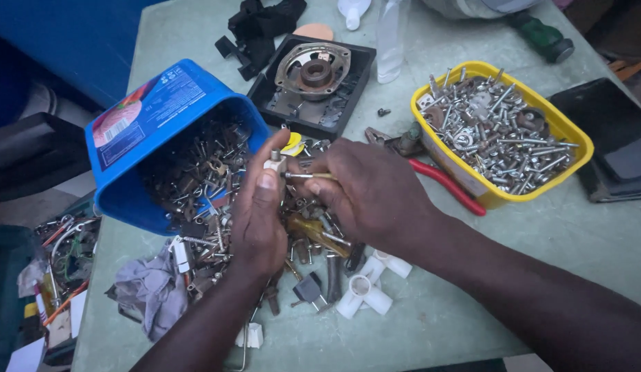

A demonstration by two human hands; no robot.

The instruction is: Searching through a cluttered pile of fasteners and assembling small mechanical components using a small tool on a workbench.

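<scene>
My left hand (257,210) pinches a small white connector block (275,164) between thumb and fingers, held above a heap of metal hardware (196,172). My right hand (372,193) grips a thin screwdriver (308,176) whose tip points left into the block. Both hands hover over the pile at the table's middle. The heap spills from a blue plastic tub (152,114) tipped on its side at the left.
A yellow tub (501,196) of screws and bolts stands at the right, with red-handled pliers (448,184) beside it. A black tray with a round metal part (313,72) lies behind. White pipe fittings (365,293), a grey rag (152,289) and a dark case (613,138) lie around.
</scene>
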